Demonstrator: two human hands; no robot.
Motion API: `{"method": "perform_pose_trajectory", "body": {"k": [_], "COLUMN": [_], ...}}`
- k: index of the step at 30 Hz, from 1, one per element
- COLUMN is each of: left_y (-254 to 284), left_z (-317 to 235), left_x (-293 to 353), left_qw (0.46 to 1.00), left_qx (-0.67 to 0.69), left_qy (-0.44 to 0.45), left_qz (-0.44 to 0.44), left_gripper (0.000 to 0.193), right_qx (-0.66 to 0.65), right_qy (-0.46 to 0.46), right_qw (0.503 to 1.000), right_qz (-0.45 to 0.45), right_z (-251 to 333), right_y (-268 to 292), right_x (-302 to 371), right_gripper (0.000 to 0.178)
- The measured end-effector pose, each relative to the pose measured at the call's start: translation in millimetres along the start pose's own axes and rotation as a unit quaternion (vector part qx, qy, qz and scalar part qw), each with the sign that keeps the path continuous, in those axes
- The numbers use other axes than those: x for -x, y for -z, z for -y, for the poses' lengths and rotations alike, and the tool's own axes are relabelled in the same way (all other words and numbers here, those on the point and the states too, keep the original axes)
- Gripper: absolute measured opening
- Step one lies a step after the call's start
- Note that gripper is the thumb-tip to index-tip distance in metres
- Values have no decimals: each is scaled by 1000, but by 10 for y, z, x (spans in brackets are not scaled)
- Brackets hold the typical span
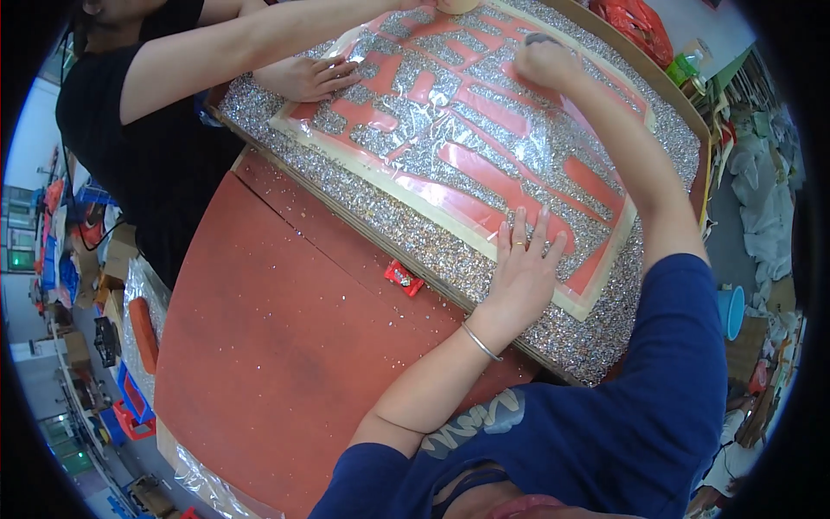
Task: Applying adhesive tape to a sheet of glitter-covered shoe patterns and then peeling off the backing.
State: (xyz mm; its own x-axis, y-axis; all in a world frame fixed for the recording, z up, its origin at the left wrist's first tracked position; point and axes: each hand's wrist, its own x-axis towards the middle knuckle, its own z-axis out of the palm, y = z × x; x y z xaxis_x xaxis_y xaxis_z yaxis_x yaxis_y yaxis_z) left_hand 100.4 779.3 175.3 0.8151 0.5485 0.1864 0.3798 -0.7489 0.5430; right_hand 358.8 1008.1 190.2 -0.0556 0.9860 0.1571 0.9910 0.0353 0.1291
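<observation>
A template sheet (493, 169) with red-orange areas, glossy clear film and a cream border lies on a bed of small glittering stones (380, 208). Stones also show within the sheet's cut-out shapes. My left hand (523, 277), with a ring and a bangle, rests open on the sheet's near edge, fingers spread. Toward the far right side, my right hand (549, 65) is closed around a small grey rounded thing (541, 38) and is down at the sheet. Its exact kind is partly hidden by the fingers.
A wooden-edged tray (346, 177) holds the stones. Across it, another person in black lays one hand (316, 80) on the sheet; their other hand is near a pale round thing (456, 5). A reddish table (285, 346) carries a small red packet (403, 278). Red bags (631, 30) stand beyond.
</observation>
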Motion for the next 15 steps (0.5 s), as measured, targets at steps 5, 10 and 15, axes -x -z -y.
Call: {"method": "perform_pose_trajectory", "body": {"k": [5, 10, 15], "left_y": [-41, 96, 108], "left_z": [70, -12, -23], "left_x": [29, 52, -15], "left_qw": [1000, 998, 999], "left_qx": [-3, 2, 2], "left_qy": [13, 24, -4], "left_qz": [22, 52, 48], "left_gripper": [53, 56, 57], "right_qx": [-107, -108, -34], "right_qy": [-1, 150, -133], "right_qw": [990, 976, 990], "right_qz": [95, 115, -12], "right_z": [740, 1051, -88], "right_y": [255, 280, 195], "right_x": [102, 471, -243], "right_gripper": [33, 38, 37]}}
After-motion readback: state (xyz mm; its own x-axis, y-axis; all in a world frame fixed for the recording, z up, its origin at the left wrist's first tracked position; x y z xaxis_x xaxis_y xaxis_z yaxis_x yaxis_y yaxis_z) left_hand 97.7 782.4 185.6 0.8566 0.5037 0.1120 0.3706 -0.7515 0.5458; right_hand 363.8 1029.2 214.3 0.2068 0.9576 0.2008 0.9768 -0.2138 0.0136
